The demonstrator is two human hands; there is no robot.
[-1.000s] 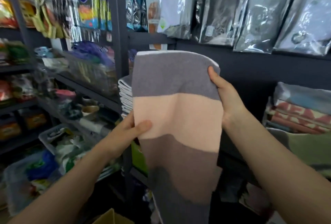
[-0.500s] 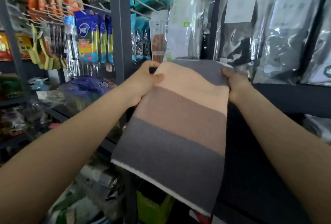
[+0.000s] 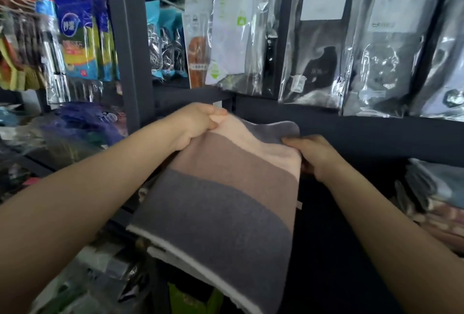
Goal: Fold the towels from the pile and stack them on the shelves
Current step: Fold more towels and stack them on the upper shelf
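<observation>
Two dark metal shelving units (image 3: 130,45) across the whole view, joined at a grey upright post, with a dark horizontal shelf edge (image 3: 351,127) running right from it. Hung along the upper rails: clear plastic packets of dark socks (image 3: 319,62) on the right, white and green packets (image 3: 231,30) near the middle, blue packets (image 3: 77,35) on the left. Blurred goods on the left-hand shelves, too soft to name.

Held out in front of the post, below the shelf edge: one folded striped towel (image 3: 226,193), tilted so its far end sits high and its near end drops toward the bottom of the view. Bands from far to near: grey, pale peach, brown, dark grey, then a white border along the near edge. Doubled over, a second white-edged layer showing just under the near edge.

At the right border, lower down: folded towels (image 3: 437,203) lying on a shelf, pinkish and grey, blurred.

Left hand (image 3: 198,122) at the far left corner of the striped towel, fingers curled and clamped onto the peach band, thumb on top. Right hand (image 3: 313,155) at the far right edge, fingers wrapped under the cloth and thumb pressed on the upper side, gripping it. Both forearms bare, stretched forward from the bottom corners.
</observation>
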